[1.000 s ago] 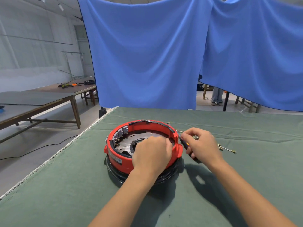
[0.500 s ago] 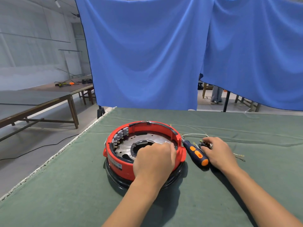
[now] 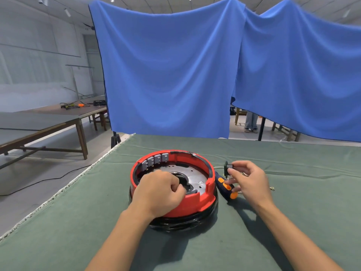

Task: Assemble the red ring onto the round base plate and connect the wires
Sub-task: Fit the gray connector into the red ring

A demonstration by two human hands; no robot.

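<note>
left hand (image 3: 159,192): curled into a fist on the ring (image 3: 192,204) rim, frame center
right hand (image 3: 249,181): pinching a small dark part (image 3: 228,169)
ring: red, sitting on the plate (image 3: 195,178)

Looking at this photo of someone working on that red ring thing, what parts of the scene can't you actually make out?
All in the head view:
- Near-left rim of the red ring: covered by the left hand; whether it grips anything is unclear.
- Small dark part pinched by the right hand: too small to identify.
- Wires: thin and partly behind that hand; their ends cannot be traced.
- Screwdriver: its tip is hidden beside the ring.
- Black base: mostly under the ring.
</note>
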